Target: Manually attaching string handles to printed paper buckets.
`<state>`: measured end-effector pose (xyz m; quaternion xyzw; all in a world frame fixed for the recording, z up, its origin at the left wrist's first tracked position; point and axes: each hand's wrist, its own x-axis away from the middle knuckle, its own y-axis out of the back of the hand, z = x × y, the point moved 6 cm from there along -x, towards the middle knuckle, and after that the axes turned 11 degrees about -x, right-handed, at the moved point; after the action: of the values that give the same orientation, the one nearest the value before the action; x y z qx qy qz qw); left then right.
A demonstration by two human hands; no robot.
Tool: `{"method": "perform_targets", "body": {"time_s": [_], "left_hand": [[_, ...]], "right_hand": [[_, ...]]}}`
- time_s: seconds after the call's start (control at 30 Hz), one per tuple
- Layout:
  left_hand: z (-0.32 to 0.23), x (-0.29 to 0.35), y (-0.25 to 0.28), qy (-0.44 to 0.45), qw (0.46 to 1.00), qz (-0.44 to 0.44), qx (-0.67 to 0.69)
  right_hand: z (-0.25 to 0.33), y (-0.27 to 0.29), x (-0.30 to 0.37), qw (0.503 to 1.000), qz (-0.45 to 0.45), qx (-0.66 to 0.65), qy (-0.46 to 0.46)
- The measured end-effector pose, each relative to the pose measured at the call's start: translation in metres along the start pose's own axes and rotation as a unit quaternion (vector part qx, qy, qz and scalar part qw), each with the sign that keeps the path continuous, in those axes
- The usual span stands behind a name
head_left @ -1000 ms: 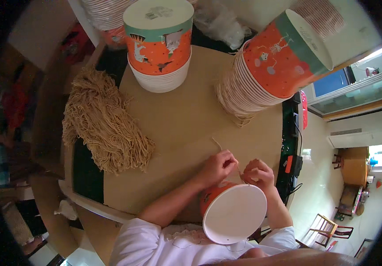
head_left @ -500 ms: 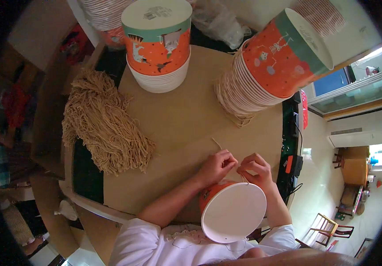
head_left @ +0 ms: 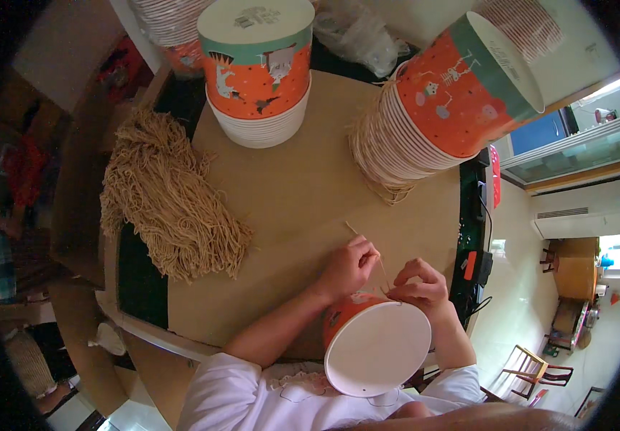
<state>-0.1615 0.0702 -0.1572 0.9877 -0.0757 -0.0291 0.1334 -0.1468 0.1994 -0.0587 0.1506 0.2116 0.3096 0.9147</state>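
A paper bucket (head_left: 378, 348) with an orange printed side leans against my front, its white round end turned up toward me. A thin tan cord (head_left: 384, 271) runs from the bucket's far rim up to my left hand (head_left: 350, 270), which is closed in a pinch on it. The cord's loose end sticks out beyond that hand. My right hand (head_left: 423, 282) is at the rim, thumb and fingertips closed around the cord's lower part. Left of my hands lies a thick bundle of tan cords (head_left: 170, 201).
A stack of upside-down orange and green buckets (head_left: 258, 79) stands at the back. Another stack (head_left: 461, 90) leans at the back right, with cords hanging along its rims. Brown cardboard (head_left: 288, 194) covers the table. A black and orange box (head_left: 477, 268) sits at the right edge.
My hands have moved apart, drawing a length of cord into view between them. The right hand has lowered toward the rim. The bucket has shifted slightly.
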Motion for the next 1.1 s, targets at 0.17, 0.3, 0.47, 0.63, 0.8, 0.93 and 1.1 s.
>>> {"method": "perform_targets", "body": {"time_s": [0.17,0.3,0.47,0.63,0.8,0.93,1.1], "left_hand": [[-0.002,0.001,0.005,-0.004,0.998,-0.029,-0.062],[-0.008,0.000,0.015,-0.006,0.991,-0.062,-0.115],[-0.011,-0.002,0.020,0.014,0.989,-0.071,-0.132],[-0.013,-0.001,0.021,0.002,0.989,-0.064,-0.130],[-0.003,-0.002,0.015,-0.011,0.991,-0.049,-0.127],[-0.006,-0.002,0.012,-0.018,0.989,0.020,-0.143],[-0.026,0.003,0.008,-0.165,0.968,0.037,-0.188]], "right_hand": [[0.013,0.000,-0.003,0.999,0.027,-0.017,0.007],[0.029,-0.002,-0.008,0.996,0.084,-0.022,0.028],[0.031,-0.001,-0.006,0.994,0.105,-0.019,0.038],[0.030,-0.001,-0.005,0.992,0.114,-0.027,0.042],[0.021,-0.002,-0.005,0.996,0.080,-0.023,-0.042],[0.020,-0.002,-0.006,0.996,0.083,-0.030,-0.032],[0.021,-0.003,-0.006,0.997,0.072,-0.026,-0.032]]}}
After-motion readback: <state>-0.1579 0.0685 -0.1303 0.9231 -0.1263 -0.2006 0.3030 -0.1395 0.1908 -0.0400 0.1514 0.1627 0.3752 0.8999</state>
